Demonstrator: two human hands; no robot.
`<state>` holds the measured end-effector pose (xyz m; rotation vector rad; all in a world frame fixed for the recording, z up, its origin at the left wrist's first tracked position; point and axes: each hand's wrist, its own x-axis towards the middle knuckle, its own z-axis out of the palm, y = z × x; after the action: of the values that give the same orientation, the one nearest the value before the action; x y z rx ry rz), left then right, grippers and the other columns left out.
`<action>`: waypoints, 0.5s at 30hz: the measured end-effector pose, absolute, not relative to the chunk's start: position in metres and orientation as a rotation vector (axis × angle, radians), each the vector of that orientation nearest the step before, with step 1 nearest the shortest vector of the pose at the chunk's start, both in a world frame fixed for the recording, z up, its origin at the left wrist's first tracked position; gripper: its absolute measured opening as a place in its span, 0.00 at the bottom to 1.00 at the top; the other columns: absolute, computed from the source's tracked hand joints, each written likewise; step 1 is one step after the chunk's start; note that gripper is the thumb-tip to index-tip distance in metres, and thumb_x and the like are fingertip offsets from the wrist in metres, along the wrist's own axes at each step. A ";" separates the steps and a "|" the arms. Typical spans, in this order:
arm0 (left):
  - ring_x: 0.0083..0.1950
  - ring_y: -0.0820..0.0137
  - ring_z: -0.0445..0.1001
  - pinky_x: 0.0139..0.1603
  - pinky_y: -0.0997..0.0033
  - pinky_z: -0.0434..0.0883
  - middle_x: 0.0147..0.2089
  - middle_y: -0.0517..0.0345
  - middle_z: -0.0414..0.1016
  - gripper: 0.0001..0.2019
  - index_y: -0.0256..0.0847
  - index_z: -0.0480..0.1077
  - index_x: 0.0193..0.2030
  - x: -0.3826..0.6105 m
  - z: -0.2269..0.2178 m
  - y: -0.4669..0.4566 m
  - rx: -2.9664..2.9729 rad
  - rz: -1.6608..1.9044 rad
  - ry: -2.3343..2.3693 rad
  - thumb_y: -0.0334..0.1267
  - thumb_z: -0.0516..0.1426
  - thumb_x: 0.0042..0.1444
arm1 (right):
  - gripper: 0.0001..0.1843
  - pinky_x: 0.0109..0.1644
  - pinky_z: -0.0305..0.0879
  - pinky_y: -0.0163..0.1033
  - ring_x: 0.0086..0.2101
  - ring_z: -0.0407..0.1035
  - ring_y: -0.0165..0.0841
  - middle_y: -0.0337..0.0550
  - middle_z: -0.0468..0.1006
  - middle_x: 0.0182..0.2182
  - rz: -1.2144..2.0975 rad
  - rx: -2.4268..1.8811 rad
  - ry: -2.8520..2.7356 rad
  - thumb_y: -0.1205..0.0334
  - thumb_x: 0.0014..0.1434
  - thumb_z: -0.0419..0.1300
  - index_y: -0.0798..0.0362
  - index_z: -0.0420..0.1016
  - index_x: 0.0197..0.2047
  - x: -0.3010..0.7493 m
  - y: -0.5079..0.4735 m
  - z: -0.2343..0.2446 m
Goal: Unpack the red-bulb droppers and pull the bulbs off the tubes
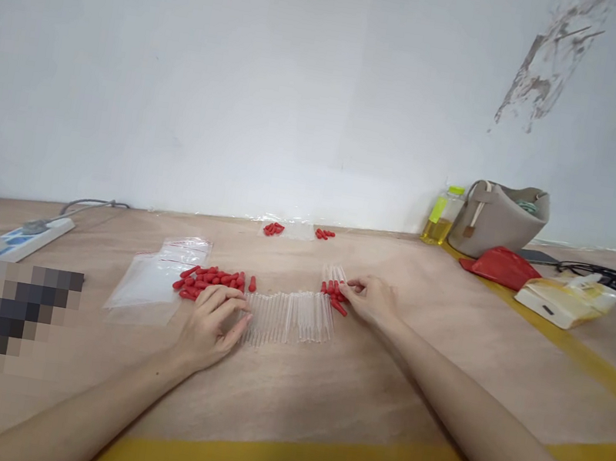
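Clear thin glass tubes (288, 315) lie side by side in a row on the table. At the row's left end, my left hand (211, 324) is curled, with thumb and fingertips closed around the end tubes. Just behind it is a loose pile of red rubber bulbs (212, 276). My right hand (373, 299) pinches a red rubber bulb at the row's far right. A small group of tubes fitted with red bulbs (332, 287) lies beside those fingers. Part of that bulb is hidden by the fingertips.
Clear zip bags (151, 280) lie left of the pile. Bags with red bulbs (273, 230) rest by the wall. A power strip (38, 238) stands left. At right are a bottle (442, 217), a grey bag (499, 222), a red pouch (504, 268) and a tissue pack (566, 299).
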<state>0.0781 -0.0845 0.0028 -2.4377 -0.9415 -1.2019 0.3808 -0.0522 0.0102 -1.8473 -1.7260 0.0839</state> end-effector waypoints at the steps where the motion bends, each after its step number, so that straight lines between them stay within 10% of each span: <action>1: 0.40 0.67 0.67 0.44 0.64 0.63 0.35 0.55 0.70 0.02 0.40 0.67 0.32 0.078 0.002 -0.084 -2.449 -1.194 -0.943 0.31 0.54 0.51 | 0.17 0.38 0.53 0.37 0.34 0.68 0.34 0.41 0.77 0.30 0.067 -1.847 -1.716 0.47 0.52 0.54 0.48 0.77 0.32 0.380 -0.051 0.007; 15: 0.40 0.68 0.66 0.43 0.64 0.63 0.36 0.55 0.69 0.04 0.39 0.65 0.28 0.076 -0.001 -0.082 -2.517 -1.129 -1.028 0.35 0.54 0.53 | 0.17 0.33 0.58 0.35 0.30 0.69 0.33 0.42 0.77 0.26 0.162 -1.685 -1.478 0.50 0.53 0.52 0.52 0.76 0.26 0.372 -0.056 -0.001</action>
<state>0.0762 -0.0820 -0.0009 -2.5166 -1.0279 -1.1288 0.3717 -0.0563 -0.0013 -1.6853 -1.4784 0.1619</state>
